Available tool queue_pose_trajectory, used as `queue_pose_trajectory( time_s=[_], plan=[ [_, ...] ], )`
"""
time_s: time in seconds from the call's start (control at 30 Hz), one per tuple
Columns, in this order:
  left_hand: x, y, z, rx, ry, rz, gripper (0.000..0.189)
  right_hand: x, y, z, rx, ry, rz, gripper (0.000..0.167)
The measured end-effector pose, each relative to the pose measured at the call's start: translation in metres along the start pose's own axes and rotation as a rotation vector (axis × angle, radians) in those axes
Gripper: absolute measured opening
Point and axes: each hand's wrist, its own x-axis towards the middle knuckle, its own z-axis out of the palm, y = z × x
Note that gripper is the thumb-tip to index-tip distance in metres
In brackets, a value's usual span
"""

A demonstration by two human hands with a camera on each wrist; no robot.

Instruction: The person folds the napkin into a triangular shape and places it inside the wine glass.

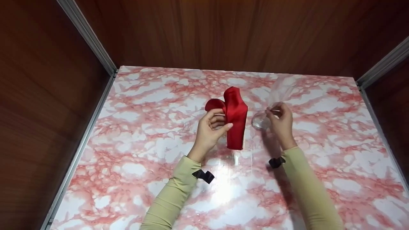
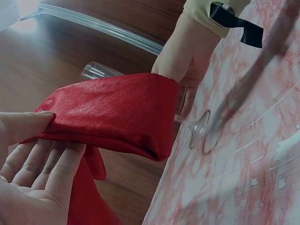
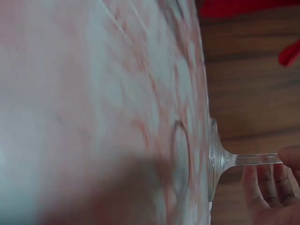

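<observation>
A folded red satin cloth [image 1: 236,123] is pinched between the thumb and fingers of my left hand [image 1: 207,132], held up over the table. One loose part of it loops out to the left, and in the left wrist view a tail of the cloth [image 2: 89,201] hangs below the fingers. My right hand [image 1: 282,123] pinches the stem of a clear stemmed glass [image 1: 260,121], to the right of the cloth. In the right wrist view the round foot of the glass [image 3: 214,159] is close to the tabletop; whether it touches, I cannot tell. The bowl is faint in the head view.
Red-and-white marbled tabletop [image 1: 137,143] spreads beneath both hands, with a bright light reflection near the front. Dark wood panels [image 1: 223,35] stand behind and at both sides, with metal rails [image 1: 92,38] along the corners. Black straps sit on both wrists.
</observation>
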Motion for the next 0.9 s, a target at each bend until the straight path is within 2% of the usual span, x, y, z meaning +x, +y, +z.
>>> queue_pose_trajectory(
  time_s=[0.2, 0.47, 0.7, 0.9],
  plan=[
    [0.000, 0.002, -0.002, 0.000, 0.007, -0.009, 0.038, -0.015, -0.004, 0.019, 0.032, -0.050, 0.026, 0.019],
    [0.000, 0.003, -0.005, 0.008, 0.020, -0.009, 0.038, -0.031, -0.012, 0.037, 0.036, -0.108, -0.041, 0.016],
    [-0.001, 0.003, -0.007, 0.021, 0.033, -0.008, 0.039, -0.044, -0.016, 0.046, 0.061, -0.138, 0.031, 0.017],
    [-0.001, 0.002, -0.008, 0.019, 0.034, -0.002, 0.038, -0.049, -0.018, 0.050, 0.055, -0.162, 0.042, 0.018]
  ],
)
